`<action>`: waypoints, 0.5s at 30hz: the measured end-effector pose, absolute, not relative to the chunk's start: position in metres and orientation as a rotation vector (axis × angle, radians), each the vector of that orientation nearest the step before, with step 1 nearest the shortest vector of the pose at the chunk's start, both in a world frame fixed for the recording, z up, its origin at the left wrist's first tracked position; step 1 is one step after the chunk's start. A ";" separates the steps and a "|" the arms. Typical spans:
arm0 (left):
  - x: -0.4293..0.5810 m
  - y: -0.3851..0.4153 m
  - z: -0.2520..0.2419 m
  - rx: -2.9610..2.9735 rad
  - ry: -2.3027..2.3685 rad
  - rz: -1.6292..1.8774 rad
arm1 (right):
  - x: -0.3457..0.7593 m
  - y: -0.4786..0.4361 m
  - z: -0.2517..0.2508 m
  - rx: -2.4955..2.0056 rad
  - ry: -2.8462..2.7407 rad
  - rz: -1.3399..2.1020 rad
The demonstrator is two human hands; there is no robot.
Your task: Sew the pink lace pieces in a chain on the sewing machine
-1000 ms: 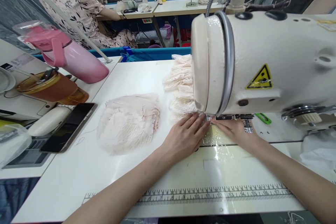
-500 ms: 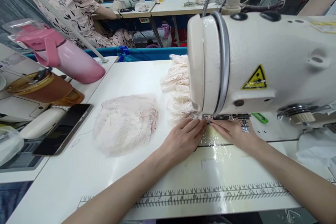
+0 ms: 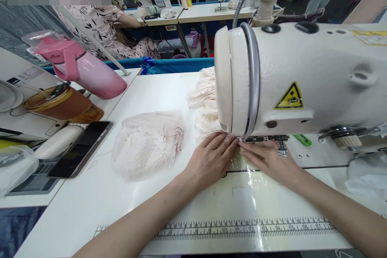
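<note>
Pale, gathered lace fabric (image 3: 204, 94) lies beside and partly behind the head of a white sewing machine (image 3: 302, 68). My left hand (image 3: 211, 159) lies over the fabric's near end, fingers bent and close together, pressing it by the presser foot. Across from it, my right hand (image 3: 269, 157) reaches under the machine arm. Its fingertips come together by the presser foot, and what they hold is too small to make out. The needle is hidden behind the machine head. A second pale bundle of sheer lace (image 3: 148, 145) rests to the left of my left hand.
On the left are a phone (image 3: 80, 149), a brown drink cup (image 3: 63, 102) and a pink bottle (image 3: 87, 66). Green thread snips (image 3: 302, 140) lie under the machine arm. A printed ruler (image 3: 242, 227) runs along the table's front. Another person (image 3: 96, 28) sits beyond.
The view has shifted slightly, so the bottle, cup and phone appear farther right. My right fingers have moved a little at the presser foot; my left hand stays on the fabric.
</note>
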State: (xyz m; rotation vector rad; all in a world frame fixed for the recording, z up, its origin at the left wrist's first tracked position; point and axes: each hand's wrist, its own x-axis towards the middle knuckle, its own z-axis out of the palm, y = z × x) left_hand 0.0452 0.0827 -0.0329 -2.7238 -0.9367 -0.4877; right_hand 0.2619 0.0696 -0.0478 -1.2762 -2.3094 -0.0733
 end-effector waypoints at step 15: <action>0.046 0.084 -0.033 -2.701 -1.021 -0.464 | 0.260 0.071 -0.045 -1.305 -2.373 -0.116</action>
